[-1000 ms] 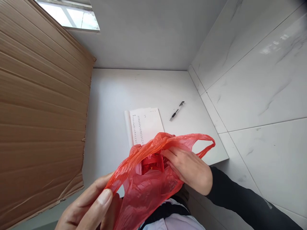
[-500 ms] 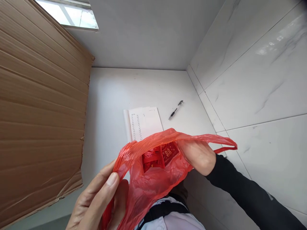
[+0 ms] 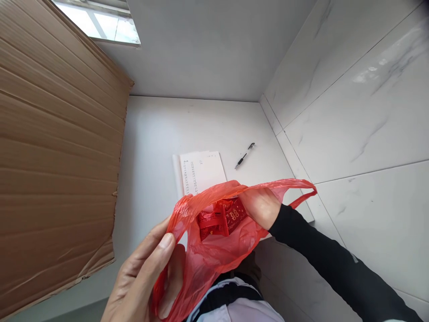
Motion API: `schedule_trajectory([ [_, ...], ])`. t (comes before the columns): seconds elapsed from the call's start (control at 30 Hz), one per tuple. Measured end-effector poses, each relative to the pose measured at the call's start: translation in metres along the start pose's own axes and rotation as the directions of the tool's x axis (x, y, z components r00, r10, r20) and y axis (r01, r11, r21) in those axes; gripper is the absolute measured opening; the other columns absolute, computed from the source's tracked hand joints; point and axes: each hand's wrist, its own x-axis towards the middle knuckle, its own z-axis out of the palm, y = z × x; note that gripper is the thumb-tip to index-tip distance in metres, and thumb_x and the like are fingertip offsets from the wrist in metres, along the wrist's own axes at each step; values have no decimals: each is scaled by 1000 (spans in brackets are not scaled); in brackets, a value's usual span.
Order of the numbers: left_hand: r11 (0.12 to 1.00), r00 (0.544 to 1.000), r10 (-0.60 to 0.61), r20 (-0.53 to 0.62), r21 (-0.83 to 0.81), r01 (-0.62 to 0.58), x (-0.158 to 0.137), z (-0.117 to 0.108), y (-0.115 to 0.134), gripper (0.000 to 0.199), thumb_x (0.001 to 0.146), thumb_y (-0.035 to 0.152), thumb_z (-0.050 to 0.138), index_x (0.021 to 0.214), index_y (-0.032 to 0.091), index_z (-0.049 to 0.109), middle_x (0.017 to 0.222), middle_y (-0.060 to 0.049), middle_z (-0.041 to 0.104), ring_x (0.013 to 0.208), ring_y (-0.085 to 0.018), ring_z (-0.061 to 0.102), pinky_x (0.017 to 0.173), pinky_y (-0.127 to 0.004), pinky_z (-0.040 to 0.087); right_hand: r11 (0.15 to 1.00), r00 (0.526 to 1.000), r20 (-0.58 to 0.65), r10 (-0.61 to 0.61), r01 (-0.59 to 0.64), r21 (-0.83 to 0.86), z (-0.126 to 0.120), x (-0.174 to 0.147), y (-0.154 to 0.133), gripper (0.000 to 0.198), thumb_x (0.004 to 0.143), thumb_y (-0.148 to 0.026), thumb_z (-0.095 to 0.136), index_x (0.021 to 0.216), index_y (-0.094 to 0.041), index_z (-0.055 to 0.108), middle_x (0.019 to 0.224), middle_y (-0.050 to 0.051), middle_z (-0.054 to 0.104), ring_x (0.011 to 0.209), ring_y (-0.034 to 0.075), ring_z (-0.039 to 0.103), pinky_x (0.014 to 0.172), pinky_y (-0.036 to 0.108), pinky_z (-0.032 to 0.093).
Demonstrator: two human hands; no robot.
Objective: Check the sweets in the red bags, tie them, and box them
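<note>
We note the red bag (image 3: pixel 216 255) already open, its rim pinched by the left hand (image 3: pixel 142 275); the right hand (image 3: pixel 264 206) is inside, grip hidden from us. The red packets (image 3: pixel 212 222) we see are still within.

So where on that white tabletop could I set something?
The white tabletop is bare behind the white paper notepad, up to the grey wall, and between notepad and brown cardboard sheet. Crowded: near side, around the red plastic bag, left hand and right hand.
</note>
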Motion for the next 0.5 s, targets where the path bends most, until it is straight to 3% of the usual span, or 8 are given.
schedule_trajectory([
  [0.17,998,998,-51,31,-24,52,-8,16,8,42,59,43,90,100,37,79,34,10,40,35,-6,24,38,-18,28,999,999,20,-41,40,21,1,11,14,20,95,-12,49,106,-19,64,93,6,73,84,20,68,71,27,45],
  [0.27,997,997,-72,5,22,72,-12,23,12,55,58,46,89,111,36,76,36,10,38,38,-6,24,40,-17,28,999,998,28,-50,50,16,12,23,21,17,95,-17,52,104,-17,65,93,8,73,83,22,68,69,28,43],
  [0.37,996,998,-70,-10,62,70,-11,23,13,63,60,49,87,120,34,73,37,9,38,39,-7,26,41,-17,31,999,999,16,-44,44,15,22,30,25,16,93,-21,54,105,-16,65,96,9,73,83,23,68,67,29,42],
  [0.5,999,999,-38,24,40,37,-5,12,9,57,62,48,87,117,35,74,35,9,38,36,-6,25,39,-17,31,999,999,-18,-39,40,30,18,24,24,15,92,-23,56,104,-18,64,98,6,72,85,22,67,66,28,39],
])
